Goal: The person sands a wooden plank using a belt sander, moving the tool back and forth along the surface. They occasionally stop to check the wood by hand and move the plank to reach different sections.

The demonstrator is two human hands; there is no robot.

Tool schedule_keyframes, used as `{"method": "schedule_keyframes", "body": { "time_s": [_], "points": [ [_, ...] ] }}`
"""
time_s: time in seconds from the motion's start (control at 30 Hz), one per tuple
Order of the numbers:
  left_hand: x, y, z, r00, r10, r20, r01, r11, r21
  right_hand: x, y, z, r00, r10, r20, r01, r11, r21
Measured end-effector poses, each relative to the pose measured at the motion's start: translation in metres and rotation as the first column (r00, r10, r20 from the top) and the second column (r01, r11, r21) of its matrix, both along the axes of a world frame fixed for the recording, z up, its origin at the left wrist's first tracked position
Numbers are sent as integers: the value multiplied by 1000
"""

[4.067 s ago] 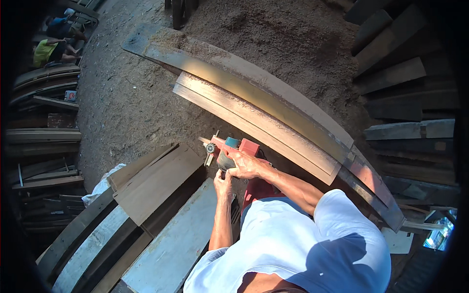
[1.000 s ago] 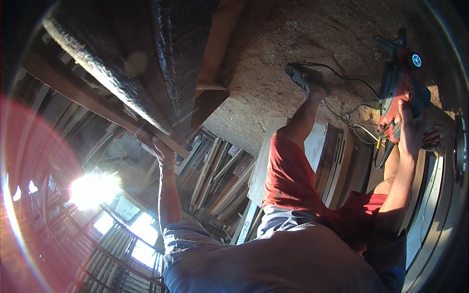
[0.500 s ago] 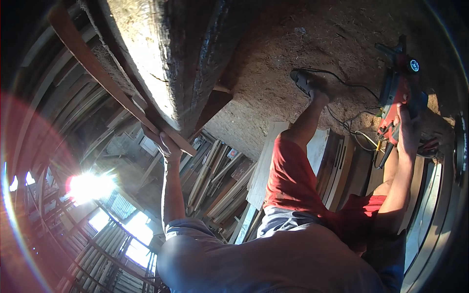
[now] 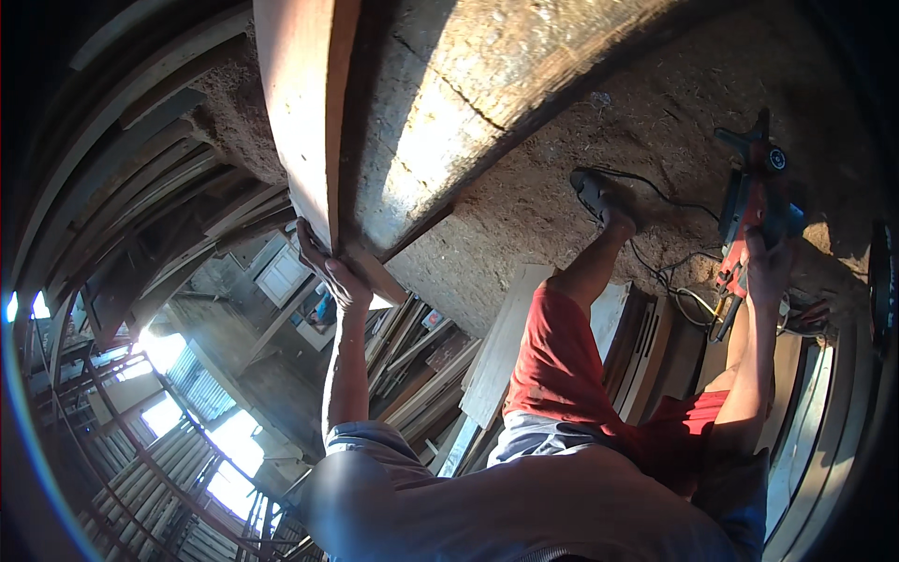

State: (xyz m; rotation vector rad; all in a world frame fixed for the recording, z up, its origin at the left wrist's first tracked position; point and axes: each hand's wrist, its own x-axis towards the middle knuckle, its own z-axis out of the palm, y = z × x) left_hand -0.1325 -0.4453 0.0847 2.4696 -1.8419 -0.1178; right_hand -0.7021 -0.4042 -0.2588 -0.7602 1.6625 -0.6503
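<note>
My left hand (image 4: 337,273) grips the near end of a long wooden board (image 4: 302,103), fingers along its left side. The board stretches away beside a thick, rough timber beam (image 4: 449,94), which is partly in bright sunlight. On the right, my right hand (image 4: 766,267) is closed around the handle of a red and black power tool, which looks like an electric planer (image 4: 754,201). It is held out low over the ground, away from the board. Its underside is not clearly visible.
A dark cord (image 4: 655,195) loops over the sawdust-covered ground (image 4: 524,201) near my shoe (image 4: 590,192). Stacked planks (image 4: 646,347) lie by my legs. More timber (image 4: 122,178) is piled at far left, and offcuts (image 4: 421,351) lie beyond my left forearm.
The board has swung rightward and turned, showing a broad sunlit face beside the beam. My left hand has shifted slightly right with it. The planer has moved slightly lower in view.
</note>
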Motion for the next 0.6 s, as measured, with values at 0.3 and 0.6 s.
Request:
{"method": "schedule_keyframes", "body": {
  "time_s": [0.3,0.6],
  "points": [
    [-9,-11,-3,991,-79,109,79,997,4,50,-29,47,727,408,-552,-421,900,111],
    [-29,21,-3,973,8,-229,-98,917,-387,107,-9,124,663,502,-556,-518,843,144]
  ]
}}
